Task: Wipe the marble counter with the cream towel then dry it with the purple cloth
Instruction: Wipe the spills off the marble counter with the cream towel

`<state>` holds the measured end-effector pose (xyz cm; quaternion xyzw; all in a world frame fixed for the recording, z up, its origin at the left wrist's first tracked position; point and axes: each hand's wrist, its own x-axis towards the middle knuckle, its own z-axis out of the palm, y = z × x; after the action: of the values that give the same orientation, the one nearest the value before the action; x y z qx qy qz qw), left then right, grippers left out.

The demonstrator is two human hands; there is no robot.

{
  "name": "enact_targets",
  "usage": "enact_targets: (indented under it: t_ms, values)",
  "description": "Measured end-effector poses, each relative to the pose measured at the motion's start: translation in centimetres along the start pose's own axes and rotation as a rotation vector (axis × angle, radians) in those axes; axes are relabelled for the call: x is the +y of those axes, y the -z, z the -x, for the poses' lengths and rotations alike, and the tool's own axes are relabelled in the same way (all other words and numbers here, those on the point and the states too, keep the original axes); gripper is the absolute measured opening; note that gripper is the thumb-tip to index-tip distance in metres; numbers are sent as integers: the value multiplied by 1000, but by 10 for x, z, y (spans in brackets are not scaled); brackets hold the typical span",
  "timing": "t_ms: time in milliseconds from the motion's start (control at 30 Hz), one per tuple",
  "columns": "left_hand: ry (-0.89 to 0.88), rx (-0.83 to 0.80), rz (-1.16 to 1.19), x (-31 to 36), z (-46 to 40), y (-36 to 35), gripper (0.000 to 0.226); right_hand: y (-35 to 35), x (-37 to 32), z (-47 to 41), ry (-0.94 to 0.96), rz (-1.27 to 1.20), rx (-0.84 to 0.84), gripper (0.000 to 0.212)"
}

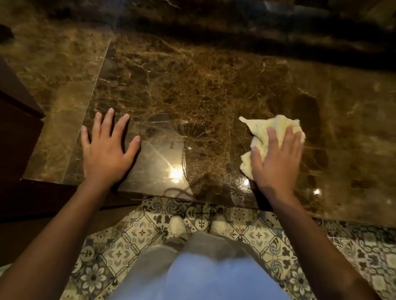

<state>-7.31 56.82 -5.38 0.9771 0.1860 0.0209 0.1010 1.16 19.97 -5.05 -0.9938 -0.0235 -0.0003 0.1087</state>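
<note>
Right hand (276,161) presses cream towel (271,132) near counter (195,82) edge.

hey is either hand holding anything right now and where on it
The right hand presses flat on the crumpled cream towel, covering its near right part. The left hand lies open on the marble counter, holding nothing.

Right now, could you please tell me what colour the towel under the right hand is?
Cream, a pale yellowish white, seen in the head view: towel.
</note>
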Motion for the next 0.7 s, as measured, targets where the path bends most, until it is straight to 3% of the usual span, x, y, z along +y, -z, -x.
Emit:
enact_targets:
  t_ms: [267,467,533,700]
  values:
    - [4,10,1,-1,1,1,66,-25,-109,-36,482,-116,-90,51]
    - [-3,22,18,-1,2,-1,62,-2,-81,8,798,-407,-318,41]
    - [-1,20,13,-2,1,-2,62,10,-59,7,770,-463,-282,36]
    - [-3,37,17,-3,1,-3,62,26,-24,-86,274,-588,32,44]
